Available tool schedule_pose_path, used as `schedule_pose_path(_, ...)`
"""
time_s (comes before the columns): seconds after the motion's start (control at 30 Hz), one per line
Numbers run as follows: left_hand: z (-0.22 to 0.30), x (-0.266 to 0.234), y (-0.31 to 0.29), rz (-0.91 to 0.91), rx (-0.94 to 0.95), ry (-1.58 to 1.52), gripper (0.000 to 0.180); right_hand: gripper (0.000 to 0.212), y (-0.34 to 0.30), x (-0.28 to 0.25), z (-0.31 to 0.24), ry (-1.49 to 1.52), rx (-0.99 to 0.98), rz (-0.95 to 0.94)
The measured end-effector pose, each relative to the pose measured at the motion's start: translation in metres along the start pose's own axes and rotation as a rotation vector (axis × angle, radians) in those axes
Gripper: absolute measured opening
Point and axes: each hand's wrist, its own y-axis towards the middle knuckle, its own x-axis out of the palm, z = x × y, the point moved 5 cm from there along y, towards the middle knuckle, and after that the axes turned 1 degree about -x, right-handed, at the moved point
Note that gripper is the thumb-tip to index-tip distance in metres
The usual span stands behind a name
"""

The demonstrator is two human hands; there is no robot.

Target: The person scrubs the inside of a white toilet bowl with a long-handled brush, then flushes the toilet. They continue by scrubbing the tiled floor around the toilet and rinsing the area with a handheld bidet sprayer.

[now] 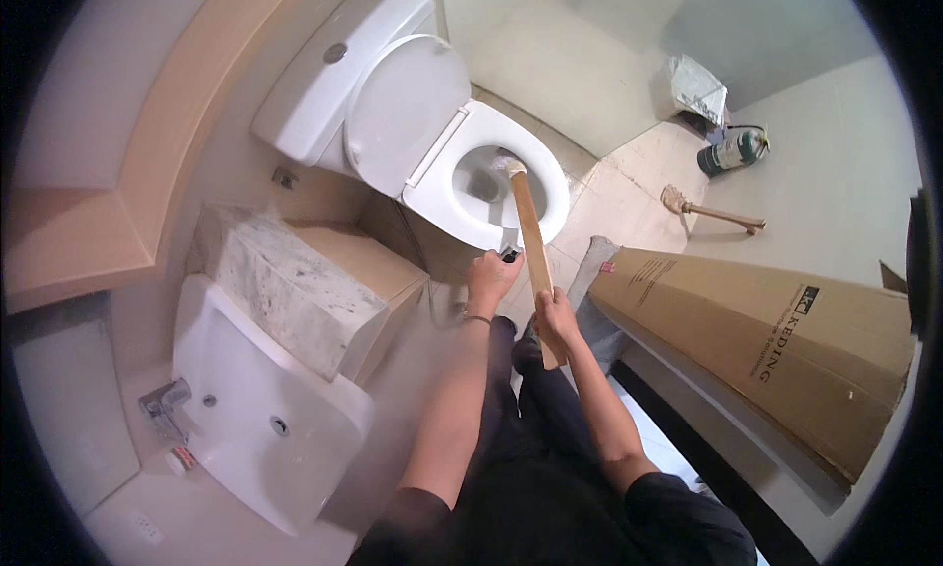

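- Brush [531, 242]: long wooden handle, stiff and likely light; head down in the toilet [491, 173] bowl.
- Right hand [556, 315]: fingers clenched round the handle's lower end, a sound hold.
- Left hand [490, 276]: near the seat's front rim; grip unclear.
- Room: tight bathroom, tiled floor [629, 198], sink [255, 419] at left, cardboard box [766, 340] at right.

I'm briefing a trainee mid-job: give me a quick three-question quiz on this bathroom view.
1. True or false: the toilet lid is down.
2. Which hand grips the brush handle? A) left hand B) right hand C) neither
3. Fill in: the brush head sits inside the toilet ____.

Key: 1 false, the lid is up. 2 B; the left hand is beside the seat's front rim. 3 bowl.
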Motion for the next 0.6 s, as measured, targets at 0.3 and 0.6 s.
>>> schedule_pose_path(0.3, 0.046, 0.051, 0.019, 0.178, 0.043, 0.115, 0.071, 0.039, 0.026, -0.059, 0.036, -0.186, -0.174, 0.01)
schedule_pose_path(0.6, 0.059, 0.041, 0.023, 0.249, 0.001, 0.128, 0.07, 0.045, 0.07, -0.003, -0.016, -0.455, -0.351, -0.078)
